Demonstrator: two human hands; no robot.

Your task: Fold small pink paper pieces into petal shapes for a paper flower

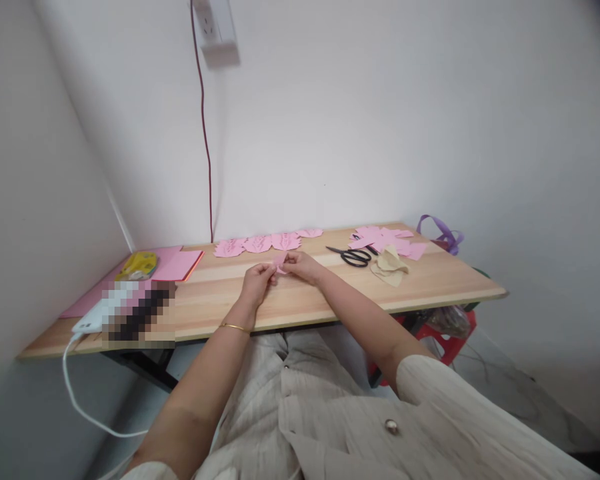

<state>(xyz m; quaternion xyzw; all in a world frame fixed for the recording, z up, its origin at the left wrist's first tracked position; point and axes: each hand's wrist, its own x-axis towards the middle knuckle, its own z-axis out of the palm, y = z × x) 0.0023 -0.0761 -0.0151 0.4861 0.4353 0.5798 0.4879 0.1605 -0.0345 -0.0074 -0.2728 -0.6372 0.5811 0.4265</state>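
Observation:
A small piece of pink paper [281, 262] is pinched between my two hands, just above the middle of the wooden table [305, 297]. My left hand [258, 283] grips its left side with thumb and fingertips. From the right, my right hand [301, 265] has its fingers closed on the same paper, and they cover part of it. Behind my hands, several pink paper cutouts with scalloped edges [257, 243] lie in a row along the wall. Black-handled scissors [356, 257] rest on the table to the right of my right hand.
Pink paper scraps [380, 239] and a crumpled beige cloth or paper [390, 267] lie at the right. On the left are pink sheets [177, 265], a yellow packet [136, 266] and a white device [93, 319] with a cable. Purple ribbon [447, 237] hangs past the right edge.

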